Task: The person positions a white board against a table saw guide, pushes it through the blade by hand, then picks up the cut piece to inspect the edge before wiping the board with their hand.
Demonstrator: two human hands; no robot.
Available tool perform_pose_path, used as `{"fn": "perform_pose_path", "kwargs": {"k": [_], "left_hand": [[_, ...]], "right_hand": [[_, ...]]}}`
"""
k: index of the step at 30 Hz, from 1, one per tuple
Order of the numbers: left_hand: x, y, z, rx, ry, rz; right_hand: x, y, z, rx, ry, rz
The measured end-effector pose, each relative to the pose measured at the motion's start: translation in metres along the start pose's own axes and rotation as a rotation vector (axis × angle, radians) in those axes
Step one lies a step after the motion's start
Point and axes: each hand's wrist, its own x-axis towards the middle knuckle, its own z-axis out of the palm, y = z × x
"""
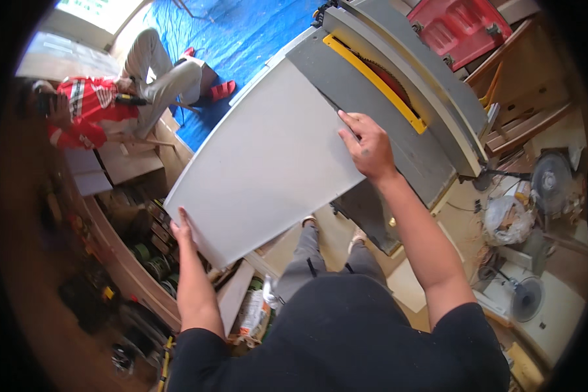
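A large pale grey-white board (261, 163) lies partly on the grey table of a table saw (431, 160) and juts out over its left side toward me. My left hand (184, 228) grips the board's left edge near its close corner, thumb on top and the other fingers mostly hidden beneath. My right hand (371, 149) is closed round the right edge, beside the saw. The circular saw blade (389, 81), set along a yellow strip (372, 81), stands to the right of the board, apart from both hands.
A long grey fence (405, 59) runs beyond the blade. At left sits a person in a red top (88, 108), near a blue tarp (242, 32). Fans (526, 299), a plastic bag (508, 219) and a red case (457, 29) are at right. Shelved clutter (153, 261) lies below left.
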Motion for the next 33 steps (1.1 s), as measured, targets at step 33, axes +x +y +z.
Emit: {"fn": "perform_pose_path", "kwargs": {"k": [33], "left_hand": [[0.033,-0.009,-0.041,-0.065,-0.059,-0.099]], "right_hand": [[-0.020,-0.030,-0.002,-0.341,-0.020,-0.109]]}}
